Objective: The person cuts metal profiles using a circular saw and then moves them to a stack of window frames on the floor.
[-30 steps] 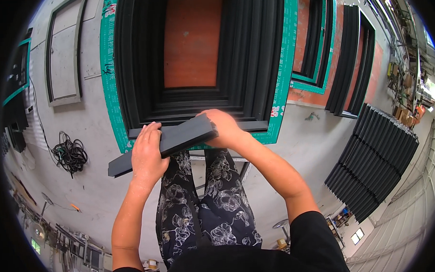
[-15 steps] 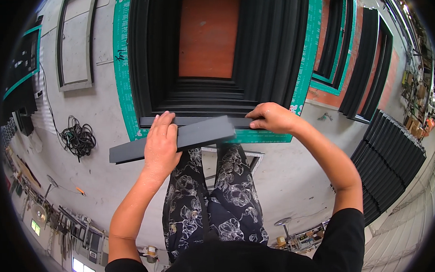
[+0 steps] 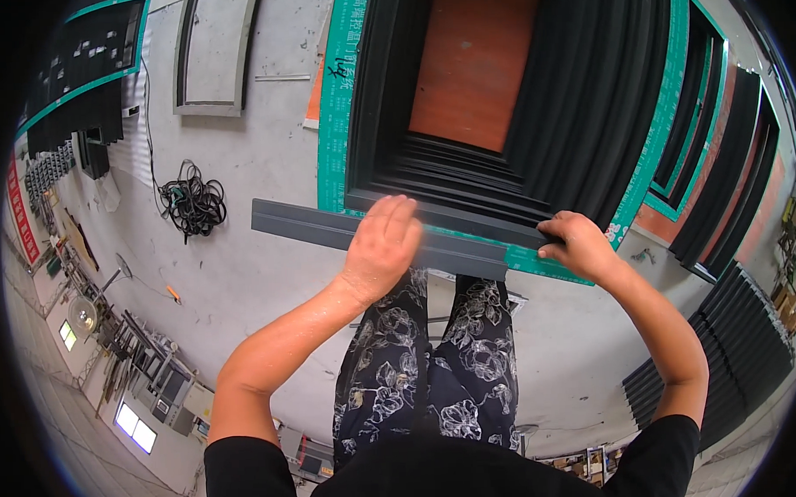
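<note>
My left hand is closed over a short dark grey metal profile, its fingers slightly blurred. A groove runs along the profile, which slopes down to the right just above my knees. At the near side of a stack of black window or door frames, my right hand pinches the right end of the near grey bar between thumb and fingers. Green printed film wraps the outer edges of the stack. The profile hides part of the film at the near edge.
An orange-red panel shows inside the stacked frames. A coiled black cable lies on the grey floor at left, below a grey frame. More black frames and a pile of dark profiles lie at right.
The profile in my left hand has turned: its right end has dropped and its grooved side now shows. My right hand still pinches the near bar. The view has swung left.
</note>
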Demonstrator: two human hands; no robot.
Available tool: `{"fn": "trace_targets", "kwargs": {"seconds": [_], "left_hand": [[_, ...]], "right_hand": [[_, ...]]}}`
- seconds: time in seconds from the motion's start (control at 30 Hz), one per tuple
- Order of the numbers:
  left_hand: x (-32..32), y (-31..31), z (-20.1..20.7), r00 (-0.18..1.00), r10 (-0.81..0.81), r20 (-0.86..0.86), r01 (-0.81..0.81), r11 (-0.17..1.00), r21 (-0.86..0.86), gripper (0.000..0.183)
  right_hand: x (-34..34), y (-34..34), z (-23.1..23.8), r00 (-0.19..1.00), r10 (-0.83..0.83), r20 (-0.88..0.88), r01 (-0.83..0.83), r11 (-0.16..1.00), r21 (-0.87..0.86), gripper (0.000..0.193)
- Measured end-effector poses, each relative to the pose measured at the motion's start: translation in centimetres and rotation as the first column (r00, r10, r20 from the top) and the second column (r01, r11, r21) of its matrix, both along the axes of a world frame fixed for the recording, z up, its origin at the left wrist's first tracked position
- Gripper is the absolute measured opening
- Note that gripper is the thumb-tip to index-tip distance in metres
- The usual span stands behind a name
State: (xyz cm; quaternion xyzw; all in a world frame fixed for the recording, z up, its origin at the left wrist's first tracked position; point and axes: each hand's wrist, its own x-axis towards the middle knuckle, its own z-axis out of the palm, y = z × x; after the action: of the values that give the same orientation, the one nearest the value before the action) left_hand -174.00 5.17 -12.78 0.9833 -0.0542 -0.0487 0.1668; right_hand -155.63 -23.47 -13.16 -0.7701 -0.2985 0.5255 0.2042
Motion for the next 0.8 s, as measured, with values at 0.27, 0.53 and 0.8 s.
{"fn": "trace_targets", "kwargs": {"seconds": [0.27,0.53,0.8], "left_hand": [[0.3,-0.2,1.0,1.0,-0.01,0.01,0.01,1.0,-0.001,0.014],[2.5,0.6,2.0,0.998,0.008,0.06,-0.013,0.997,0.08,0.009],[13.5,5.2,1.0,0.994,-0.092,0.06,0.086,0.992,0.097,0.055]], "right_hand": [[-4.9,-0.8,1.6,0.839,0.144,0.525,-0.198,0.979,0.047,0.104],[-3.2,-0.6,1.6,0.837,0.098,0.538,-0.171,0.981,0.088,0.089],[6.8,3.6,1.3,0.766,0.098,0.636,-0.144,0.989,0.022,0.082]]}}
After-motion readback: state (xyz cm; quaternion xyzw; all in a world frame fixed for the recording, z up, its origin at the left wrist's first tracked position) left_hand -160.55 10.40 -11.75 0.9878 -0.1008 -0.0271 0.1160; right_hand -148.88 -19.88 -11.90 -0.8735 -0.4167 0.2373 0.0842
